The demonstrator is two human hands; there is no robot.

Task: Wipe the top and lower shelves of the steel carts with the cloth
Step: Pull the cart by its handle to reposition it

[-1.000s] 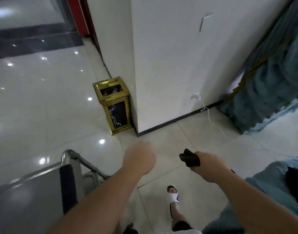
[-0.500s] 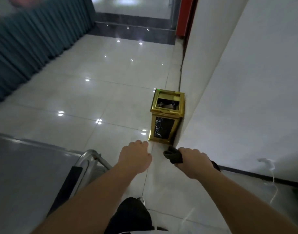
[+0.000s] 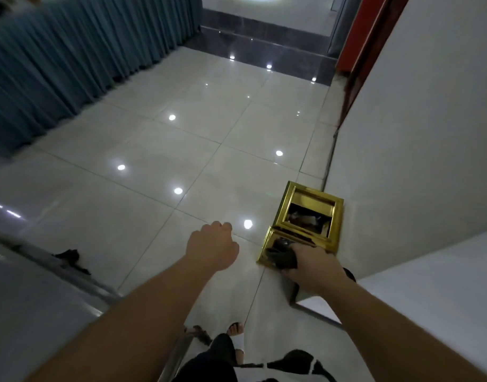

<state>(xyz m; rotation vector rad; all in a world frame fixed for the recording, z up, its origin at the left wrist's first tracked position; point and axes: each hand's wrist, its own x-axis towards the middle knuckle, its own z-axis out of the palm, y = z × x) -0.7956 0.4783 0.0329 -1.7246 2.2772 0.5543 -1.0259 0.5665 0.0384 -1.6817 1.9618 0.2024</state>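
Quick status. View has swung left over the last second: the teal curtain that was on the right is gone, and a blue pleated table skirt [image 3: 71, 64] now runs along the upper left. The gold waste bin [image 3: 305, 224] went from mid-frame left to lower right, hard against the white wall [image 3: 416, 133]. So I'm turning and walking, not wiping.

My right hand [image 3: 311, 267] is closed round the dark cloth [image 3: 282, 257], bunched up, one end sticking out past the thumb side. It hangs in the air in front of the bin, touching no surface. My left hand [image 3: 212, 248] is curled into a loose fist with nothing in it, out ahead over the floor tiles [image 3: 181, 133].

The steel cart [image 3: 30, 299] sits lower left. Only its top shelf and rail edge show; the lower shelf is out of view. It has slid further to the frame edge than a second ago, and both hands are well apart from it.

Something small and dark [image 3: 71, 257] lies by the cart rail; can't tell what.

My read: between carts or repositioning. No contact between cloth and shelf now, so no wiping progress in this moment. Next useful move would be to bring the cloth hand back onto a shelf.
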